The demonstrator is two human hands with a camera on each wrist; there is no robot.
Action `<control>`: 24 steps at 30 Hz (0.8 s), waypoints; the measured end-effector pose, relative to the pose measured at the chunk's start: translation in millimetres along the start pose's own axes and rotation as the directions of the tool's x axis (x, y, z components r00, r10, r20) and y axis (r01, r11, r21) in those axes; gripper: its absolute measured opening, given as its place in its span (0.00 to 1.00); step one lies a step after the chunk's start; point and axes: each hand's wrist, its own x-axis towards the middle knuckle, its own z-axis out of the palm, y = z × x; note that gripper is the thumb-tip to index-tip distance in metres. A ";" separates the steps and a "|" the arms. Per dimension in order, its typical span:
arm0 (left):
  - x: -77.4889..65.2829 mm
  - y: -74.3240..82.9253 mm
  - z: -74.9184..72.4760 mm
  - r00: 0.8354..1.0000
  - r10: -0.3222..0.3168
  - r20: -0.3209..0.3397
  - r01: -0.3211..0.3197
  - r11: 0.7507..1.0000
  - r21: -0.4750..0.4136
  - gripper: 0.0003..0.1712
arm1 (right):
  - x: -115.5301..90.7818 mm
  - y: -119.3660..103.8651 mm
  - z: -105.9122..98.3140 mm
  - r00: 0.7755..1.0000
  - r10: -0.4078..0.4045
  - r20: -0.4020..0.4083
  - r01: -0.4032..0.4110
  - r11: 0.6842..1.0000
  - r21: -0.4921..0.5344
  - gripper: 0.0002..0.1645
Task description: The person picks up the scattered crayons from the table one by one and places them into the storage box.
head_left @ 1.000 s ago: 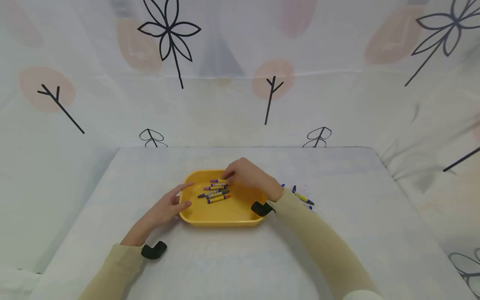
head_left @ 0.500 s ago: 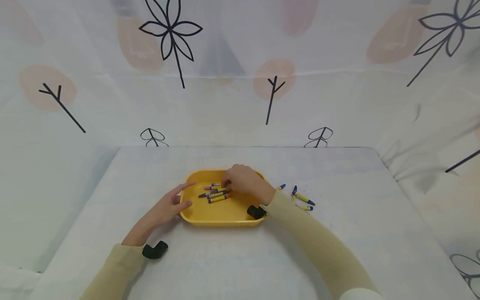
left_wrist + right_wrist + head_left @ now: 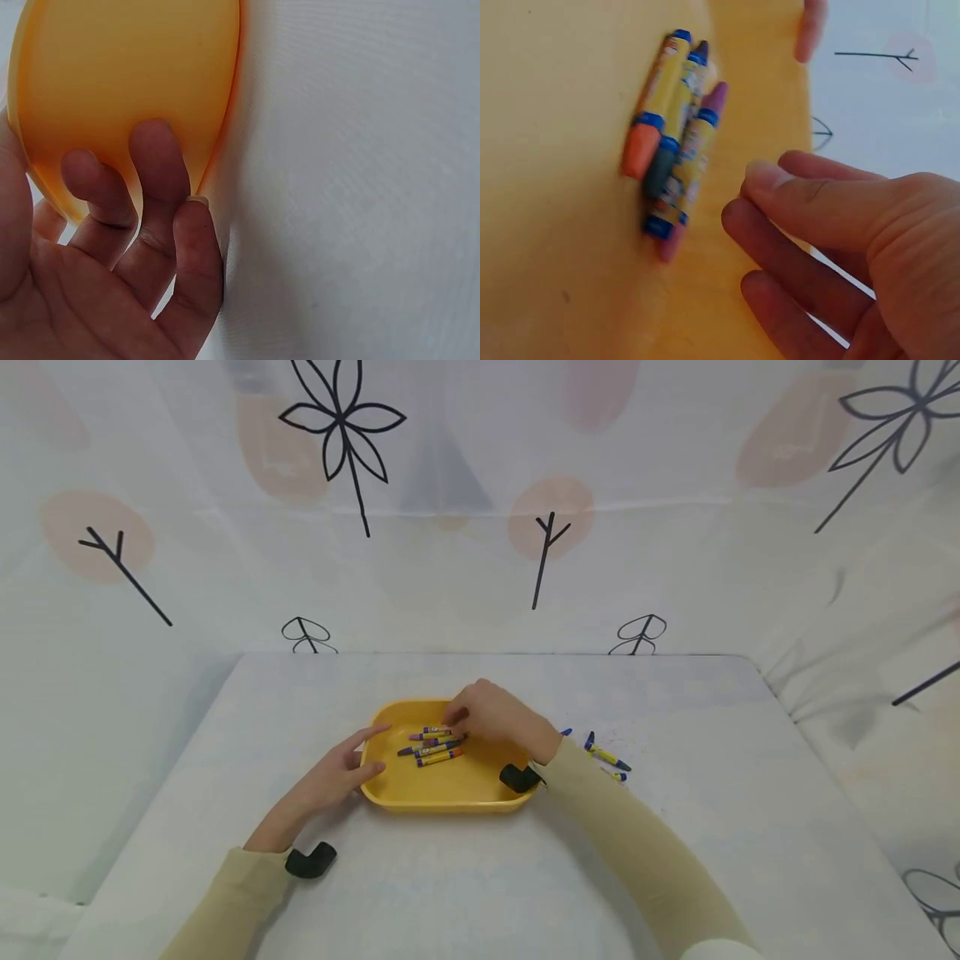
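A yellow tray (image 3: 450, 800) stands on the table with several wax crayons (image 3: 439, 759) bunched in its left half. My left hand (image 3: 330, 777) holds the tray's left side, thumb and index finger over the rim; in the left wrist view its other fingers (image 3: 161, 154) lie curved against the outer wall. My right hand (image 3: 498, 714) hovers over the tray's far side, fingertips close beside the bunch. In the right wrist view its thumb and index finger (image 3: 742, 217) come together with no crayon visible between them. Orange, dark green and purple tips show among the crayons (image 3: 660, 90).
More crayons (image 3: 609, 757) lie loose on the white table (image 3: 712, 827), right of the tray and partly behind the right sleeve. A patterned cloth (image 3: 465, 585) hangs behind the table. Dark camera mounts (image 3: 311, 861) sit at both wrists.
My right hand dips toward the crayons, then lifts back slightly to the right. The crayon at its fingertips a second ago is no longer seen in them. My left hand stays on the tray.
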 end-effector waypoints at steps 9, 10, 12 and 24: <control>-1.8 -2.3 -1.3 1.000 0.011 -0.003 -0.011 1.000 -0.007 0.36 | -41.4 26.8 -41.6 0.984 0.086 -0.158 -0.074 0.994 0.081 0.15; -2.0 -2.4 -1.4 1.000 0.012 -0.002 -0.012 1.000 -0.009 0.36 | -48.7 33.3 -44.7 0.978 0.106 -0.177 -0.091 0.992 0.092 0.15; -2.1 -3.2 -1.3 1.000 0.016 -0.004 -0.016 1.000 -0.013 0.36 | -64.1 46.0 -49.9 0.967 0.145 -0.209 -0.125 0.986 0.106 0.15; -2.8 -0.6 0.7 1.000 0.017 -0.007 -0.018 1.000 -0.021 0.36 | -147.5 118.9 -41.3 0.928 0.345 -0.140 -0.334 0.937 0.100 0.17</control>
